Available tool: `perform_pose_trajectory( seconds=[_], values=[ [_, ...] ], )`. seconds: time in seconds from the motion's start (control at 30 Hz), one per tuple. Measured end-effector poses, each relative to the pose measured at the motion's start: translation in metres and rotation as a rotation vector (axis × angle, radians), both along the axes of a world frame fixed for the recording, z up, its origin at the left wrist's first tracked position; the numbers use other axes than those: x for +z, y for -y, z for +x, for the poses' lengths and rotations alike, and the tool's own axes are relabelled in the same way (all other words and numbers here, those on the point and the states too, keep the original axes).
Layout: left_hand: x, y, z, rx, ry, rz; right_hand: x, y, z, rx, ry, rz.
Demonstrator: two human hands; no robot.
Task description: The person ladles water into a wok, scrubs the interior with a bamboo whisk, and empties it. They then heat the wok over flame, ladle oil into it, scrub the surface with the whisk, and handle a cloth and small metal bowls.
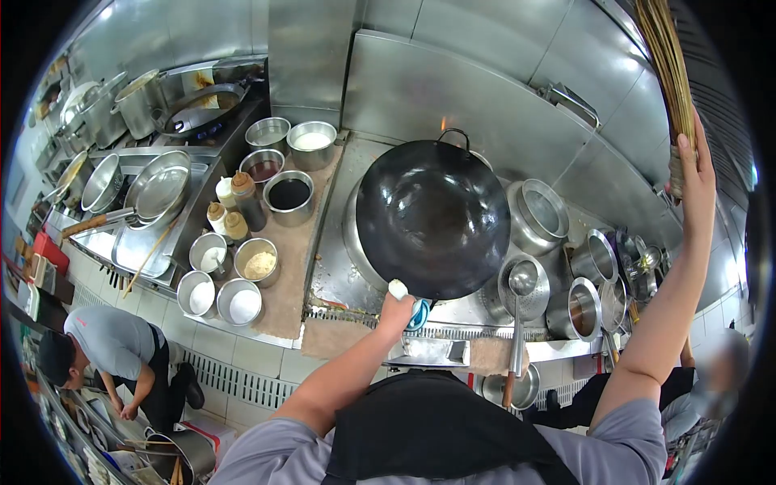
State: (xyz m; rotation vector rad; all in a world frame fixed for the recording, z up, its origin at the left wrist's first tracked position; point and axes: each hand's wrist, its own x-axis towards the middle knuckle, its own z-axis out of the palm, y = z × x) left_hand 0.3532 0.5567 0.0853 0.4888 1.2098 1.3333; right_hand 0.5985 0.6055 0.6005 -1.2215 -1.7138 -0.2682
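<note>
A large black wok (432, 218) sits over the burner, its inside bare and shiny. My left hand (398, 314) is closed at the wok's near edge around a bunched blue-and-white cloth (418, 314); the cloth hides the wok's near handle, if one is there. High at the right, my right hand (695, 166) grips the bound end of a long bamboo wok brush (667, 73), whose bristles point up, well away from the wok. A small flame (443, 123) shows behind the wok's far rim.
Left of the stove stand several metal seasoning pots (291, 194) and squeeze bottles (245, 194). A ladle (521, 283) rests on a perforated skimmer (537, 295) at the right, near metal pots (580, 307). Co-workers are at the lower left (121, 347) and lower right (687, 396).
</note>
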Motion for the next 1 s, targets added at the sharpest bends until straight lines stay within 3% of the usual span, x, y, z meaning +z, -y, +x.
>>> perform_pose_trajectory(
  seconds=[0.23,0.43,0.5,0.53,0.6,0.63,0.7,0.77,0.8,0.83,0.87,0.9,1.0],
  values=[
    [-0.014,-0.009,0.002,0.029,0.021,0.013,-0.011,0.0,-0.001,0.03,-0.131,-0.056],
    [0.025,-0.012,0.003,0.076,0.057,-0.058,-0.034,-0.045,-0.008,0.281,-0.313,-0.187],
    [0.032,-0.019,0.004,0.077,0.095,-0.066,-0.049,-0.077,-0.016,0.559,-0.54,-0.161],
    [0.035,-0.022,0.005,0.078,0.114,-0.07,-0.061,-0.085,-0.026,0.57,-0.544,-0.173],
    [0.059,-0.031,0.004,0.112,0.169,-0.141,-0.087,-0.104,-0.059,0.398,-0.515,0.021],
    [0.069,-0.035,0.003,0.129,0.188,-0.156,-0.107,-0.129,-0.065,0.269,-0.343,0.235],
    [0.078,-0.043,0.002,0.118,0.193,-0.201,-0.176,-0.178,-0.078,0.059,-0.207,0.335],
    [0.062,-0.047,0.004,0.092,0.195,-0.214,-0.265,-0.219,-0.099,0.004,-0.328,0.106],
    [0.054,-0.049,0.005,0.079,0.196,-0.221,-0.327,-0.258,-0.097,0.193,-0.353,0.085],
    [0.052,-0.052,0.007,0.077,0.193,-0.221,-0.369,-0.28,-0.087,0.388,-0.86,-0.64],
    [0.054,-0.052,0.006,0.08,0.19,-0.22,-0.412,-0.302,-0.077,0.213,-1.385,-1.303],
    [0.056,-0.052,0.005,0.083,0.187,-0.218,-0.415,-0.289,-0.079,0.254,-1.043,-1.216],
    [0.07,-0.047,0.001,0.076,0.144,-0.249,-0.396,-0.243,-0.114,0.301,-0.868,-0.768]
  ],
)
